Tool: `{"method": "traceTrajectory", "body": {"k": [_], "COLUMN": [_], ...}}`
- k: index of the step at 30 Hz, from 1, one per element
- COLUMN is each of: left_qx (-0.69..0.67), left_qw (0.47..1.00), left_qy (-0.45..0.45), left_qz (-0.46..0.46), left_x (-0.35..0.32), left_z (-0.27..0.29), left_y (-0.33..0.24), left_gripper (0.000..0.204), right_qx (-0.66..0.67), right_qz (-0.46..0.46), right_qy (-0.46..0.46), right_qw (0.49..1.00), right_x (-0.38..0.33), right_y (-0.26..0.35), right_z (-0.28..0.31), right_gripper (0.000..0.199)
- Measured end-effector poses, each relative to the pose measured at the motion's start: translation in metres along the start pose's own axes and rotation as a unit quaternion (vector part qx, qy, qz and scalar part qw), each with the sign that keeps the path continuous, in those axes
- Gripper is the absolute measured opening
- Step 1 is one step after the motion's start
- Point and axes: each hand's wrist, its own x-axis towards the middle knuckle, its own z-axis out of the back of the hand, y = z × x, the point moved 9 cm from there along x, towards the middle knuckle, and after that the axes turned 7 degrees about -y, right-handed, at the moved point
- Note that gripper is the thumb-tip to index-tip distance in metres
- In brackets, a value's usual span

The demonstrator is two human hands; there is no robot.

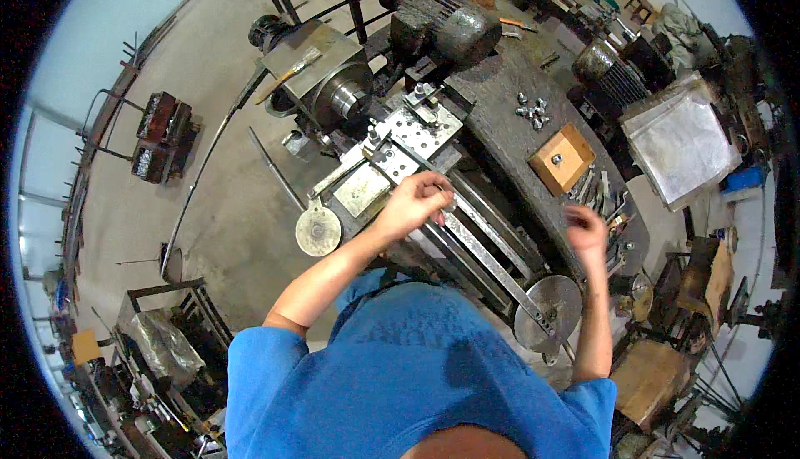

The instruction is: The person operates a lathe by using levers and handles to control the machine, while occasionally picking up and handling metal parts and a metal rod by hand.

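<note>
My left hand (pixel 414 205) is over the bed rails of a small lathe, thumb and fingers pinched on a small shiny metal part (pixel 451 205). Its exact shape is mostly hidden by the fingers. To the right, my right hand (pixel 586 230) is smeared by motion, above the bench edge near several loose hand tools (pixel 593 195); whether it holds anything does not show. Ahead of my left hand lies the drilled slide plate (pixel 417 134) with clamped tool holders, and beyond it the round spindle nose (pixel 347 97).
A shallow wooden box (pixel 570 177) holds one small metal part. Behind it sits a cluster of shiny parts (pixel 532 109). A brush (pixel 287 74) rests on the headstock, and a dark motor (pixel 446 25) stands behind. Round discs (pixel 318 230) (pixel 548 313) flank the lathe bed.
</note>
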Motion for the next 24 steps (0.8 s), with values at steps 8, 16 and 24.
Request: {"method": "traceTrajectory", "body": {"k": [8,16,24], "left_qx": [0.100,0.025,0.127], "left_qw": [0.991,0.999,0.971], "left_qy": [0.053,-0.003,-0.175], "left_qz": [-0.069,-0.020,-0.099], "left_x": [-0.004,-0.009,-0.026], "left_z": [0.056,0.189,0.364], "left_y": [-0.011,-0.024,-0.070], "left_gripper": [0.012,0.013,0.021], "right_qx": [0.014,-0.082,-0.226], "right_qz": [0.210,0.270,0.223], "right_qy": [0.204,0.180,0.148], "right_qw": [0.956,0.942,0.937], "right_x": [-0.039,-0.027,0.062], "right_y": [0.248,0.327,0.313], "right_z": [-0.218,-0.329,-0.360], "right_gripper": [0.040,0.039,0.034]}}
